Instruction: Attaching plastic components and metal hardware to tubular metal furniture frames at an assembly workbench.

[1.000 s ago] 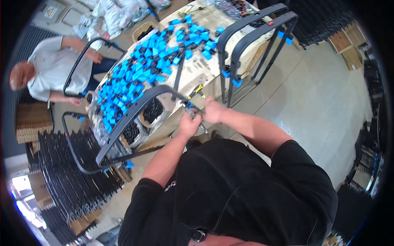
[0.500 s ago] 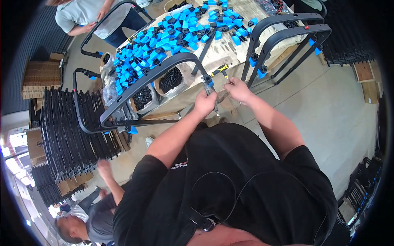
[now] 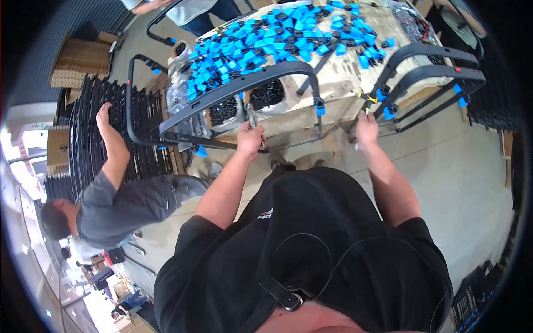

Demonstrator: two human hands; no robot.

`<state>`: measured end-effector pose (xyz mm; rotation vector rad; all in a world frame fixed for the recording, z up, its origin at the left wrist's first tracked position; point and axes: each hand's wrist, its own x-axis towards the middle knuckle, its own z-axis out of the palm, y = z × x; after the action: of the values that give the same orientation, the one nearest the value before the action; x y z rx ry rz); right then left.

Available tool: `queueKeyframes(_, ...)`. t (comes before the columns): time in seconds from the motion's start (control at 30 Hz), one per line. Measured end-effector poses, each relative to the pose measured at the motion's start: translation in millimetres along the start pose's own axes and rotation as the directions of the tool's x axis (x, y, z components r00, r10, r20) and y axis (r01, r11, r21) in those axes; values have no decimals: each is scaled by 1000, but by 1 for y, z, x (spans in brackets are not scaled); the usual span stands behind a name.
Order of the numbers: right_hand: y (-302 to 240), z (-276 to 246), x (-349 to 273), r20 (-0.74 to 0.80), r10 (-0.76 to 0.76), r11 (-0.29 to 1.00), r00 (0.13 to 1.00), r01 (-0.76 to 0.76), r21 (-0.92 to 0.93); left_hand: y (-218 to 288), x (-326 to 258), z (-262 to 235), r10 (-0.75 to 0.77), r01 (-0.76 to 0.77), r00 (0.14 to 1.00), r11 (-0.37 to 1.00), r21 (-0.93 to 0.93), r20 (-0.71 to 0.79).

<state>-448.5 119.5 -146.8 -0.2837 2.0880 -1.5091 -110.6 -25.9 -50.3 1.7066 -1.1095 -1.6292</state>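
Note:
My left hand (image 3: 250,140) is closed around a slim silvery-grey hand tool (image 3: 251,117), whose exact kind I cannot make out. It is in front of the boxes of black parts, below a curved black tube frame (image 3: 244,77) with blue end clips. To the right, my right hand (image 3: 366,132) is closed on a yellow-and-black T-handled driver (image 3: 368,102). The driver's crossbar shows above the fist and part of its shaft below. Just beside this hand stand two more curved black frames (image 3: 425,75) with blue clips.
A wooden-topped table (image 3: 338,77) carries a heap of blue-and-black clips (image 3: 266,39). Boxes of small black parts (image 3: 222,111) stand along its near edge. Black frames (image 3: 91,127) are stacked at left, where a co-worker (image 3: 127,205) stands. Another person is across the table.
My hands have moved apart, the left tool going leftward and the driver rightward from the frame's blue clip. The view has shifted, and the co-worker at left has come further into view with an arm raised.

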Motion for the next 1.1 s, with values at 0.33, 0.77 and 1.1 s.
queueKeyframes(0.33,-27,59,-128,658,20,874,753,307,-378,-16,83,-141,70,-72,994,997,-20,-86)
queueKeyframes(0.77,-90,316,-197,728,84,729,680,456,-510,-101,-4,-250,197,-161,973,950,268,-116)
queueKeyframes(1.1,-37,124,-144,26,-336,692,941,266,-672,-56,48,-270,434,-306,874,842,444,-220)
